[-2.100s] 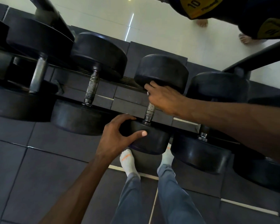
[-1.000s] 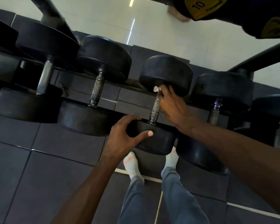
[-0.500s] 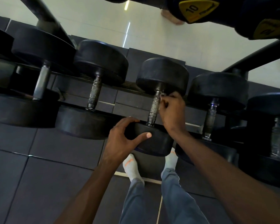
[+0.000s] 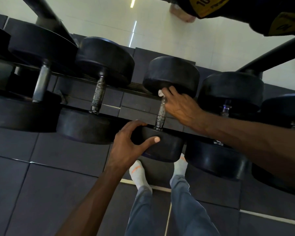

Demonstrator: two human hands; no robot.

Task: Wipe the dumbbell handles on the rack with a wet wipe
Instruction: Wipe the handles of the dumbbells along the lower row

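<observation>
Plainly, the dumbbell (image 4: 162, 147) being cleaned lay across the rack (image 4: 136, 91) with its black rubber heads fore and aft and a knurled steel handle (image 4: 161, 114) between them, bright but dull-spotted. The right hand (image 4: 180, 108) curled its fingers round the far end of that handle, pinching a small white wet wipe (image 4: 161, 93) against the metal just under the far head. The left hand (image 4: 126, 145) gripped the near head, fingers over its top edge and thumb pressed on its face. Left of the left hand a second dumbbell (image 4: 99, 94) lay just beside, its near head almost touching the gripped one; a third dumbbell (image 4: 41, 82) with a smooth handle lay further left. Right of the right hand another dumbbell (image 4: 228, 106) sat close, its handle partly hidden behind the forearm. Between the heads only narrow gaps showed; the handle below the right hand's fingers was bare. Above the right hand a yellow label marked 10 (image 4: 209, 4) hung on an upper weight.
</observation>
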